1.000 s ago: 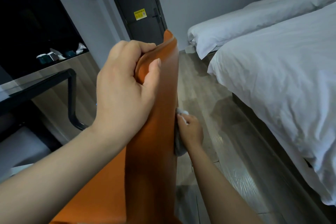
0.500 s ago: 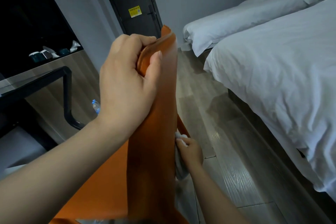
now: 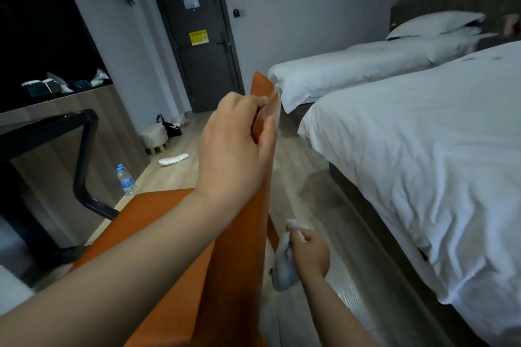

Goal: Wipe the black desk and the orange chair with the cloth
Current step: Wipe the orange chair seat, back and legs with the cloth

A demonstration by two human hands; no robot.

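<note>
At the top edge of the orange chair, the left hand clamps the backrest, fingers curled over the rim and thumb pressed along its near face. The backrest is seen almost edge-on: its long axis runs from below this grip up and away, its top corner pointing toward the dark door. The seat spreads out to the left of the gripping wrist, roughly level.

Below and to the right of that grip, behind the backrest, the right hand pinches a bunched pale cloth. The cloth hangs lengthwise downward from the fingers, with a small white tip poking up above the thumb. It sits just beside the chair's rear edge; whether it actually touches the orange surface is hard to tell from this angle.

Left of the left forearm stands the black desk, its angled leg coming down near the seat's front corner. Beyond that leg, a clear plastic water bottle with a blue cap stands upright on the wooden floor; its fill level is not readable. Farther off, a dark wall niche holds a row of small boxes and crumpled white packets. To the right of both hands lies a white-sheeted bed.
</note>
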